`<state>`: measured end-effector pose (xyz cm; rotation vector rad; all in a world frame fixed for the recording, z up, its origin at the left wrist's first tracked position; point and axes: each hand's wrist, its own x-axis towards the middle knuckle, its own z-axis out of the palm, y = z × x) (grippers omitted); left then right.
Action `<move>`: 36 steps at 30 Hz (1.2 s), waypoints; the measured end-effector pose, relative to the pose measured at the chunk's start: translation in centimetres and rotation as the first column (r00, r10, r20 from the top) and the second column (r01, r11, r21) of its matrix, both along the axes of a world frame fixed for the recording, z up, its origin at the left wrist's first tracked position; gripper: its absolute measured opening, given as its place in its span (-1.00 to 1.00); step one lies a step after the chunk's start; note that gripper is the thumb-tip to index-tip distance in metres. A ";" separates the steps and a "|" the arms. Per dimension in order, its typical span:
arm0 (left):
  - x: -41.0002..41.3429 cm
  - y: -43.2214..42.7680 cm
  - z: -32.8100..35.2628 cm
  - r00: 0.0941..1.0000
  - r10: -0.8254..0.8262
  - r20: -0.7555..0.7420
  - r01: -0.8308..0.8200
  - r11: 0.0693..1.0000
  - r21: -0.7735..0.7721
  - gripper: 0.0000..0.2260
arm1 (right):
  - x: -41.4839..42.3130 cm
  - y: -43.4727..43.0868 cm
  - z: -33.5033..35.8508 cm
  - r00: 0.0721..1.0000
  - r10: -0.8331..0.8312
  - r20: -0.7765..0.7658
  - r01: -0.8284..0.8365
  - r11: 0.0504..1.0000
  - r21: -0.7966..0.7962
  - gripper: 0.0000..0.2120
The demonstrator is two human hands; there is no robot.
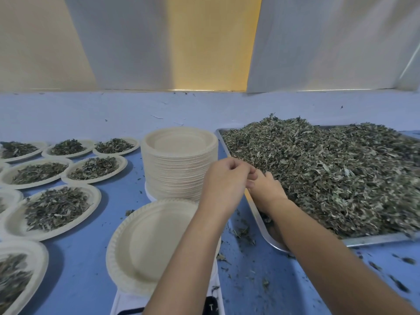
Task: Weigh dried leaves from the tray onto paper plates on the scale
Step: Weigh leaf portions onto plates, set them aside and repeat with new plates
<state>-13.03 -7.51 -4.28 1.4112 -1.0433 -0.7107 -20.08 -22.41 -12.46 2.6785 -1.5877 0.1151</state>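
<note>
A metal tray (375, 241) at the right holds a big heap of dried leaves (329, 173). My right hand (269, 189) is at the tray's near-left corner, its fingers bent down into the heap's edge with the tips hidden. My left hand (223, 178) hovers just left of it over the tray rim, with curled fingers touching the right hand and no leaves visible in them. An empty paper plate (152, 246) lies on the white scale (123, 302) in front of me, under my left forearm.
A tall stack of empty paper plates (179, 162) stands between the scale and the tray. Several plates filled with leaves (56, 208) cover the blue table (79, 280) at the left. Loose leaf bits lie near the tray. A wall runs along the back.
</note>
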 end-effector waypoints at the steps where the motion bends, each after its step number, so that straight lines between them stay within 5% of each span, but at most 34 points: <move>1: 0.0 0.0 0.0 1.000 0.000 -0.004 0.000 1.000 0.003 -0.79 | 0.0 0.0 0.1 1.000 -0.006 0.008 0.006 1.000 0.001 -0.68; 9: -0.8 0.1 0.0 0.982 0.054 -0.180 -0.049 0.998 0.037 -0.79 | -0.3 0.6 0.3 1.000 0.008 0.003 -0.008 1.000 -0.009 -0.68; 14: -1.9 -1.1 -0.6 0.894 0.134 -0.428 -0.102 0.990 0.098 -0.83 | -1.6 0.5 0.4 0.960 -0.059 0.274 0.065 0.998 -0.013 -0.82; 19: -2.9 -2.6 -1.5 0.771 0.132 -0.623 -0.047 0.987 0.151 -0.74 | -2.1 0.4 1.5 0.651 -0.306 0.695 0.166 0.951 0.263 -0.63; 22: -3.0 -3.2 -1.8 0.719 0.117 -0.685 -0.011 0.987 0.158 -0.64 | -2.1 0.7 2.2 0.304 -0.503 0.809 0.052 0.857 0.513 -0.60; 25: -3.0 -3.1 -1.9 0.692 0.105 -0.714 0.003 0.989 0.149 -0.60 | -2.4 1.3 3.3 -0.064 -0.733 0.678 -0.252 0.669 0.699 -0.67; 28: -2.5 -2.6 -1.6 0.698 0.091 -0.711 -0.003 0.992 0.123 -0.61 | -2.6 2.4 4.6 -0.287 -0.814 0.505 -0.531 0.574 0.623 -0.67; 32: -1.2 -1.4 -0.5 0.690 0.050 -0.722 -0.003 0.998 0.066 -0.62 | -1.8 4.3 7.2 -0.428 -0.844 0.322 -0.756 0.530 0.384 -0.66; 36: 0.8 0.7 1.2 0.706 0.035 -0.707 -0.077 0.997 -0.027 -0.65 | 0.4 7.3 10.1 -0.355 -0.844 0.403 -0.874 0.452 0.178 -0.49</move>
